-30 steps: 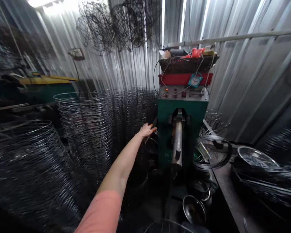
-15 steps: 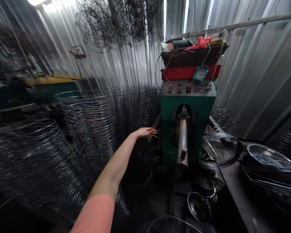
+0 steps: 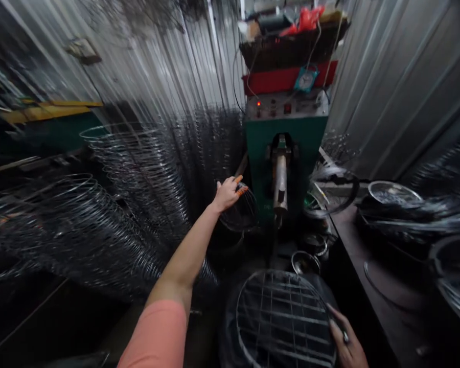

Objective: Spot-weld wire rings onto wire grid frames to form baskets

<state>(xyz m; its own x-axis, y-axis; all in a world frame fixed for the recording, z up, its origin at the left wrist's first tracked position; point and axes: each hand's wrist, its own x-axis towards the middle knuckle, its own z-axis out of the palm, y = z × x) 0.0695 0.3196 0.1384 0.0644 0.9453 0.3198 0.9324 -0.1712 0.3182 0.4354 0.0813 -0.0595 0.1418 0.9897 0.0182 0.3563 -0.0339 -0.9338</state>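
A: Where is the wire grid (image 3: 274, 301)?

B: Low in front of the person, lying over a dark round support (image 3: 228, 332). The support's left edge shows outside the grid's ring; the near side runs out of view.

A: How complete does it look?

B: The ring is round and bars already cross it in both directions, so I'd judge the basic lattice laid out. Whether the crossings are joined is too blurred to say, so I can't judge how much remains.

A: And the right hand (image 3: 347, 340)?

B: At the grid's right edge, fingers bent about the rim. Whether they actually grip it, or the small glinting thing beside them, I can't make out.

A: The left hand (image 3: 227, 195)?

B: Stretched well beyond the grid, over some thin wires (image 3: 251, 199) beside the machine. Its orange-covered fingers stand apart; whether it pinches a wire is unclear. Those wires lie apart from the grid, so they aren't part of it as things stand.

A: What's farther out?

B: The green machine (image 3: 258, 168), its red light lit and its metal arm (image 3: 280, 179) pointing toward the person. Metal bowls (image 3: 305, 262) sit left of the tabletop (image 3: 358, 245), by its left edge. A wire coil (image 3: 331, 176) rests near its far left corner. Tall stacks of wire rings (image 3: 153, 168) fill the left.
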